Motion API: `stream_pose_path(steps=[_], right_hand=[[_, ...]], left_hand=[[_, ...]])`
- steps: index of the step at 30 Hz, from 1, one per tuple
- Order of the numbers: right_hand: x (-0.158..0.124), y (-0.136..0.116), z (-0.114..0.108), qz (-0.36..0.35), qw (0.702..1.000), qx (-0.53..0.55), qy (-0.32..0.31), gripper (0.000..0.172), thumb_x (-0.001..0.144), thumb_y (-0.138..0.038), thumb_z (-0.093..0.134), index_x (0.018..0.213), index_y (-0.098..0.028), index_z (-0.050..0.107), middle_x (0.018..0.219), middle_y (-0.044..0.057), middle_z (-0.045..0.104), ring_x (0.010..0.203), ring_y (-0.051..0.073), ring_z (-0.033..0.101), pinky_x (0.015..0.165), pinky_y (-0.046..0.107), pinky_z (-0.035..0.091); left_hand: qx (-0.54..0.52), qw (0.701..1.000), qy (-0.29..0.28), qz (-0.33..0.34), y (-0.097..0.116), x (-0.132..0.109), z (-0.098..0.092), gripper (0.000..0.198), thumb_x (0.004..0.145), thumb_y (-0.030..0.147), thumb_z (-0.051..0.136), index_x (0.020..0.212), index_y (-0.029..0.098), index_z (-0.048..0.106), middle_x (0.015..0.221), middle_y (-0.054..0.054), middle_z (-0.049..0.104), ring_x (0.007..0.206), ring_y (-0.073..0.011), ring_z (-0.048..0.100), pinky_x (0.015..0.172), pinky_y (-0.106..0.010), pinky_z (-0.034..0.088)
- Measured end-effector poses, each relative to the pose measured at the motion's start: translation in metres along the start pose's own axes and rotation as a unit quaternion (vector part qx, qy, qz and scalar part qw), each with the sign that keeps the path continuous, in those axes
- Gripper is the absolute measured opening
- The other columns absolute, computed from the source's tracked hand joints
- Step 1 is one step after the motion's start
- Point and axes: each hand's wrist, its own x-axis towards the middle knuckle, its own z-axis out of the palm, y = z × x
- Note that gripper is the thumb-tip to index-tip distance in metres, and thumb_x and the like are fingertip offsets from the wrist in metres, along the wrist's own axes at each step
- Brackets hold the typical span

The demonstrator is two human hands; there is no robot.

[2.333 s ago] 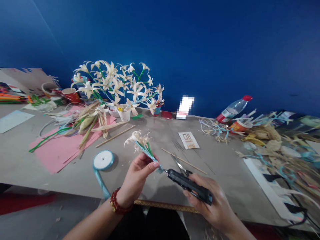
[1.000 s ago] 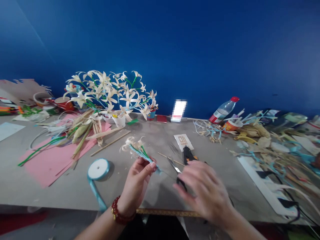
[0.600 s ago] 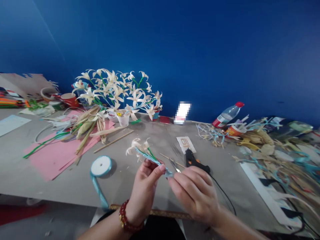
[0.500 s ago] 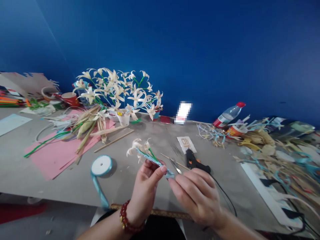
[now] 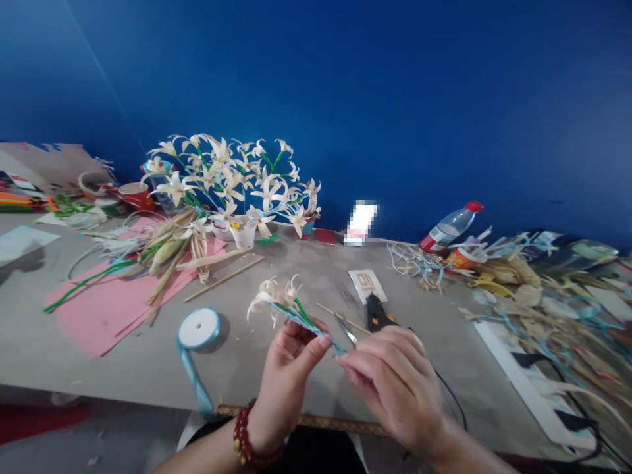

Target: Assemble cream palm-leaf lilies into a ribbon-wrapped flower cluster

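Between finger and thumb, my left hand (image 5: 291, 368) pinches the green and light-blue stem of a handmade flower sprig (image 5: 271, 299). Its cream petals point up and to the left. My right hand (image 5: 395, 382) is closed on the lower tip of the same stem, which is wrapped in light blue. A spool of light-blue ribbon (image 5: 199, 327) lies left of my hands, its loose end hanging over the table's front edge. Just beyond my right hand are scissors (image 5: 347, 329), a thin stick and a black glue gun (image 5: 378, 313), partly hidden by that hand.
Finished cream flowers (image 5: 222, 171) stand in small pots along the blue wall. Pink sheets (image 5: 99, 316) with dried husks lie at left. A tilted bottle (image 5: 451, 227), a husk pile (image 5: 513, 283) and a white power strip (image 5: 533, 388) occupy the right side.
My right hand has shifted slightly right and down along the stem's tip and turned a little. My left hand still holds the sprig, which has tilted slightly.
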Motion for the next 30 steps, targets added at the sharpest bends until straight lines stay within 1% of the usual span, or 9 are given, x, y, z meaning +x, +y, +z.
stream_pose_path(steps=[6,8,10,15,18,22,25,28,30], right_hand=[[0.005,0.005,-0.004,0.068,0.993,0.098,-0.015,0.011,0.086,-0.008,0.061,0.084,-0.018,0.064,0.075,0.003,0.065,0.073,0.017,0.056,0.075,0.033,0.042],[0.006,0.006,-0.006,0.115,0.982,0.145,-0.026,0.01,0.087,-0.01,0.062,0.082,-0.019,0.063,0.074,0.002,0.063,0.073,0.016,0.057,0.073,0.031,0.043],[0.007,0.007,-0.007,0.175,0.964,0.196,-0.041,0.01,0.088,-0.015,0.063,0.079,-0.02,0.062,0.074,0.0,0.062,0.073,0.016,0.057,0.07,0.029,0.044],[0.009,0.011,-0.006,0.315,0.896,0.3,-0.09,0.017,0.086,-0.026,0.067,0.072,-0.02,0.06,0.071,-0.002,0.059,0.068,0.014,0.056,0.065,0.026,0.043],[0.01,0.015,-0.003,0.376,0.85,0.35,-0.117,0.022,0.083,-0.033,0.07,0.069,-0.02,0.059,0.069,-0.002,0.058,0.066,0.014,0.054,0.063,0.026,0.041],[0.009,0.02,0.001,0.425,0.797,0.399,-0.156,0.029,0.08,-0.04,0.074,0.069,-0.018,0.059,0.066,-0.003,0.055,0.064,0.012,0.048,0.059,0.025,0.037],[0.008,0.021,0.002,0.456,0.757,0.434,-0.175,0.032,0.076,-0.044,0.076,0.072,-0.017,0.059,0.064,-0.004,0.052,0.061,0.01,0.044,0.054,0.023,0.033],[0.01,0.022,0.003,0.493,0.693,0.488,-0.195,0.036,0.072,-0.046,0.08,0.073,-0.017,0.059,0.063,-0.006,0.051,0.058,0.008,0.041,0.052,0.022,0.028],[0.011,0.022,0.003,0.507,0.652,0.526,-0.205,0.036,0.07,-0.045,0.082,0.074,-0.017,0.059,0.063,-0.007,0.052,0.058,0.008,0.041,0.054,0.022,0.028]], left_hand=[[0.057,0.998,-0.03,0.028,0.007,-0.003,-0.003,0.013,0.077,0.022,0.079,0.088,0.019,0.072,0.085,-0.002,0.07,0.081,-0.0135,0.061,0.078,-0.024,0.048],[0.074,0.996,-0.043,0.024,0.01,-0.004,-0.004,0.013,0.077,0.022,0.079,0.088,0.018,0.072,0.084,-0.003,0.07,0.081,-0.0144,0.061,0.077,-0.024,0.049],[0.086,0.995,-0.053,0.02,0.012,-0.004,-0.005,0.012,0.077,0.022,0.078,0.086,0.017,0.072,0.085,-0.003,0.069,0.081,-0.0149,0.061,0.076,-0.024,0.048],[0.102,0.991,-0.086,0.023,0.014,-0.003,-0.006,0.01,0.079,0.024,0.076,0.086,0.018,0.072,0.084,-0.002,0.067,0.082,-0.0149,0.059,0.076,-0.024,0.048],[0.124,0.986,-0.112,0.023,0.018,-0.003,-0.007,0.009,0.081,0.026,0.074,0.087,0.018,0.073,0.084,-0.002,0.066,0.082,-0.0156,0.059,0.078,-0.025,0.047],[0.196,0.972,-0.122,0.037,0.022,-0.002,-0.01,0.009,0.084,0.027,0.071,0.086,0.018,0.074,0.088,-0.005,0.068,0.087,-0.019,0.06,0.081,-0.028,0.047],[0.207,0.968,-0.133,0.042,0.023,-0.001,-0.012,0.008,0.085,0.025,0.069,0.087,0.019,0.074,0.088,-0.006,0.068,0.089,-0.0208,0.06,0.083,-0.031,0.047],[0.182,0.973,-0.141,0.022,0.022,0.0,-0.011,0.008,0.085,0.025,0.069,0.087,0.019,0.073,0.086,-0.006,0.067,0.086,-0.0211,0.06,0.081,-0.032,0.047],[0.161,0.975,-0.152,0.012,0.022,0.0,-0.011,0.008,0.083,0.025,0.071,0.085,0.018,0.073,0.085,-0.007,0.068,0.084,-0.0217,0.061,0.08,-0.033,0.047]])
